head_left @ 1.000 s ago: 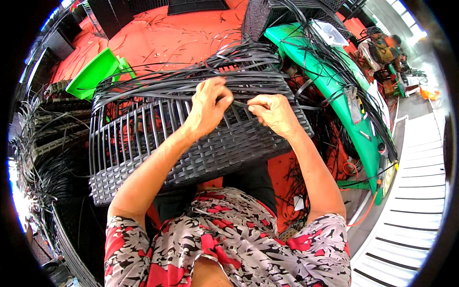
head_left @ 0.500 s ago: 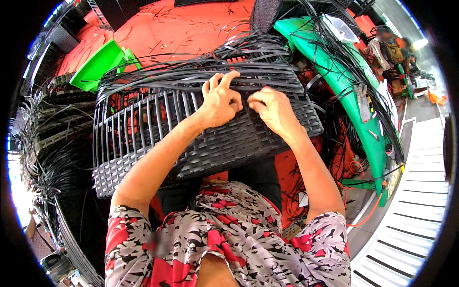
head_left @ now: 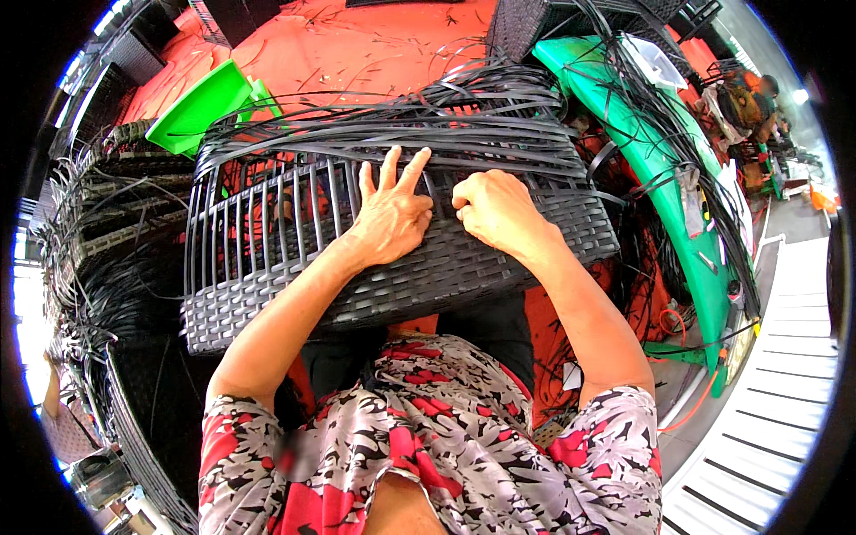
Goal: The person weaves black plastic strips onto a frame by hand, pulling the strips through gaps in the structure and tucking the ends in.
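A black wicker frame (head_left: 392, 285) stands tilted before me, its lower rows woven tight and bare upright slats showing at the left. My left hand (head_left: 389, 218) rests on its face; three fingers stretch out over the slats while thumb and forefinger bend together, and what they pinch is hidden. Just to the right, my right hand (head_left: 501, 209) is closed, fingertips curled against a black plastic strip at the weave. Long loose black strips (head_left: 374, 143) run in a bundle across the frame's upper part.
A bright green plastic piece (head_left: 201, 111) lies beyond the frame's left end. At the right is a long green panel (head_left: 664, 169) draped with black strips. Stacked wicker pieces (head_left: 125, 201) crowd the left, and white slats (head_left: 767, 392) run along the right. Scraps litter the red floor (head_left: 357, 49).
Both hands have moved slightly down relative to the loose strips. My left fingers have straightened and spread more; my right hand has turned and curled further. The view has shifted a little.
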Demonstrator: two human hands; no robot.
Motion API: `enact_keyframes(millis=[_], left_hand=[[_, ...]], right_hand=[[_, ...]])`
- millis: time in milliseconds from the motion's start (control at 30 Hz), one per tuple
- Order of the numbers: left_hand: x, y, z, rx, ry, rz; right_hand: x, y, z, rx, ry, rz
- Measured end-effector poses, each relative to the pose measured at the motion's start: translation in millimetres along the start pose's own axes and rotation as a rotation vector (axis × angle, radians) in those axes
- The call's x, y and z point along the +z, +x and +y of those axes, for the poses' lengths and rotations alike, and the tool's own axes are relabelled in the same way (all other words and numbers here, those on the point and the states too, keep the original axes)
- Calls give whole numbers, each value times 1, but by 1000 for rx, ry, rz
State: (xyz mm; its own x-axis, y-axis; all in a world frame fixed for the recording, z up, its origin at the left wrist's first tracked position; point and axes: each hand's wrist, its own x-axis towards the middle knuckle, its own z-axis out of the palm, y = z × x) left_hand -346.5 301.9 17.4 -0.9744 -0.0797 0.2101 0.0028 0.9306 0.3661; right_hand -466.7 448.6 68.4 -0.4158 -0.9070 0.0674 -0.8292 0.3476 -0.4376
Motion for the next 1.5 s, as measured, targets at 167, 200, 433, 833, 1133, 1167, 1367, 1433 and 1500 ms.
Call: enact_keyframes(millis=[167,200,433,833,1133,1167,1367,1433,1500], left_hand=[[-2,8,0,-150,-90,-124],[-4,9,-1,-175,-137,-130],[-45,9,-3,-71,-483,232],[-21,-41,-20,-208,-45,-47],[-33,-34,-40,-303,-457,63],[-40,-33,-38,-279,-504,151],[-77,-46,-31,-193,-584,205],[-53,-64,-50,-198,-501,346],[-45,-78,-48,-253,-228,210]], right_hand=[[3,14,3,94,181,-184],[8,14,11,91,288,-167],[13,6,-8,89,877,51],[21,26,-35,-29,27,-139],[28,24,-31,-33,343,-13],[36,25,-29,-213,396,200],[33,30,-50,119,885,-147],[34,32,-48,37,659,-110],[34,34,-51,-60,449,-65]])
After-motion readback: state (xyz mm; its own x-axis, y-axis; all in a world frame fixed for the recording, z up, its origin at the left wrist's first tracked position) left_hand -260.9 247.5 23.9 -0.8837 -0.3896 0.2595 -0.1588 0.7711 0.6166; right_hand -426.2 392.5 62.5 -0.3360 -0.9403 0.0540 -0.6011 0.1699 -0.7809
